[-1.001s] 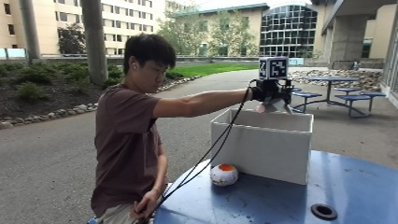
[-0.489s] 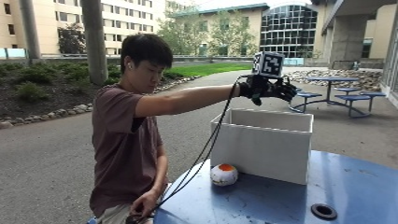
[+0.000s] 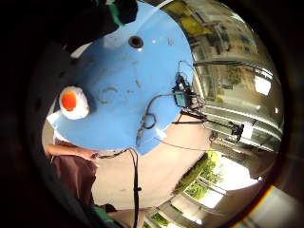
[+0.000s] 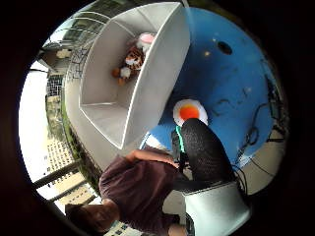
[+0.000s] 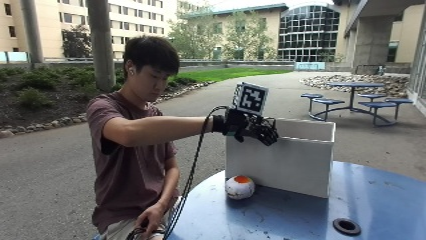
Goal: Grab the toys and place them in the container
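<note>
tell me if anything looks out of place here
One toy: the white and orange ball sits on the blue table just outside the white container, while the plush tiger already lies inside. Nothing looks spilled or damaged.

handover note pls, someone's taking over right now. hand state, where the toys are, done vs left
Gloved right hand: raised beside the near corner of the white container, holding nothing that shows; whether its fingers are curled or straight is not clear.
Bare hand: low at the table edge, among the cables.
Done: a tiger plush and a pink toy lie inside the container.
Left: the white ball with an orange spot sits on the blue table, just outside the container's near wall. Pick it up and drop it in.
</note>
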A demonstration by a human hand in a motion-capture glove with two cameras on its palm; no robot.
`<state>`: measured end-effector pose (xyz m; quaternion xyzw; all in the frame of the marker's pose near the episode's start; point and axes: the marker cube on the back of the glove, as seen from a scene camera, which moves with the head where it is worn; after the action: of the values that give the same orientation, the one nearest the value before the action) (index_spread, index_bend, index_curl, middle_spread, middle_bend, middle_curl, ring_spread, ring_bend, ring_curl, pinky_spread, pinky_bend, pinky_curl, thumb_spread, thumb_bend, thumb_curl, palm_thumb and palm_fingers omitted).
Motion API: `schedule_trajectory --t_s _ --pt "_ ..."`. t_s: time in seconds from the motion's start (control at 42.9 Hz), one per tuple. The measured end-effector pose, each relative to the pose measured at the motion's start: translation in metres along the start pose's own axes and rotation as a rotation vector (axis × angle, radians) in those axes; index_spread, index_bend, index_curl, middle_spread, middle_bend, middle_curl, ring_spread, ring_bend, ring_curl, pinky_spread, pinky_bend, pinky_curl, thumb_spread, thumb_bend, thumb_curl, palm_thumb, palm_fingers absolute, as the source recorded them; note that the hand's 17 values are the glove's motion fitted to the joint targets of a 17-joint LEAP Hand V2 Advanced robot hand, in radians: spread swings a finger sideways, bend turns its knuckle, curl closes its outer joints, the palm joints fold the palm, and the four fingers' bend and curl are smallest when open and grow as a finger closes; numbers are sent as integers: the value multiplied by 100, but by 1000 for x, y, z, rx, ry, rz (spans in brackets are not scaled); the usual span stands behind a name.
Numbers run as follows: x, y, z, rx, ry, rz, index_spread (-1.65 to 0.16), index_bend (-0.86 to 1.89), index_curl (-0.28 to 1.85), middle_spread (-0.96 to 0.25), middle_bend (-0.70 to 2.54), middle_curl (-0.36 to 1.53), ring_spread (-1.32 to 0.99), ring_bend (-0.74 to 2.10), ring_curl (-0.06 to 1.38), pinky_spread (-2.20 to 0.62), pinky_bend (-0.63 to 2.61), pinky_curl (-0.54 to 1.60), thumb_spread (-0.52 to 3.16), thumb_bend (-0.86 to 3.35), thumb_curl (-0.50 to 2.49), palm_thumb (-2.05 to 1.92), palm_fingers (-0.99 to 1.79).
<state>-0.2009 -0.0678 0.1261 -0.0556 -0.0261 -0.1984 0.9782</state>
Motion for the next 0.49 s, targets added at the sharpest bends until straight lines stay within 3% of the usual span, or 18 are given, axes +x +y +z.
schedule_trajectory --t_s 0.093,0.373,0.419,0.489 --pt "4 4 42 -15 -1 -117 -10 5 20 2 21 39 -7 52 46 1 85 36 135 -1 47 13 -15" --pt "-59 -13 184 1 -90 -136 -10 11 19 -2 27 42 -12 61 47 0 83 35 136 0 42 15 3" --pt "-66 -15 201 27 -82 -152 -10 9 17 -3 31 43 -14 70 48 -2 84 35 137 2 43 20 15" --pt "-69 -18 215 113 -23 -164 -11 8 15 -7 36 44 -22 91 50 -16 97 36 140 10 45 34 60"
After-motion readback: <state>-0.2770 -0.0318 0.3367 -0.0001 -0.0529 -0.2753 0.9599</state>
